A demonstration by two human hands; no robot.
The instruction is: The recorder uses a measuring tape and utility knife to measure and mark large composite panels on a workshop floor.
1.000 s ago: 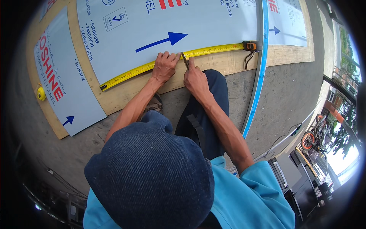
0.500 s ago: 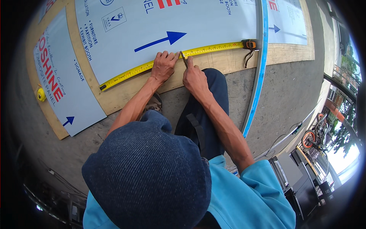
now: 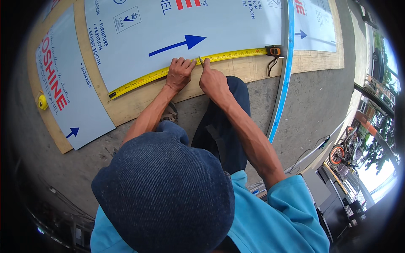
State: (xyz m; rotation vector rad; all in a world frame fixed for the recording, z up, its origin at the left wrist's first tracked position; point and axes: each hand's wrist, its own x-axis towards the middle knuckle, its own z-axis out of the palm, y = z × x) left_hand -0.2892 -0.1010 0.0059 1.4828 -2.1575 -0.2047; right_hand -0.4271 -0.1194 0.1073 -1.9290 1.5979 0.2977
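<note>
A yellow tape measure blade (image 3: 236,55) lies stretched along the near edge of a large pale grey panel (image 3: 139,55). Its black and orange case (image 3: 274,51) rests at the right end, with a dark strap hanging off it. My left hand (image 3: 179,75) has its fingers bent and pressed together, fingertips on the blade near its middle. Just right of it, my right hand (image 3: 214,84) grips a slim, dark, pointed tool (image 3: 201,62). The tool's tip meets the panel at the blade's upper edge; most of its body is hidden by my fingers.
Plywood (image 3: 253,72) lies under the panels. A long blue-faced metal bar (image 3: 286,71) crosses the large panel at right. A smaller panel (image 3: 90,122) and a yellow tape measure (image 3: 42,102) lie at left. Concrete floor (image 3: 314,99) surrounds the plywood; a motorbike (image 3: 338,154) stands far right.
My right hand has shifted slightly to the left and turned, so less of the tool shows. My left hand stays on the blade. The whole view has moved a little.
</note>
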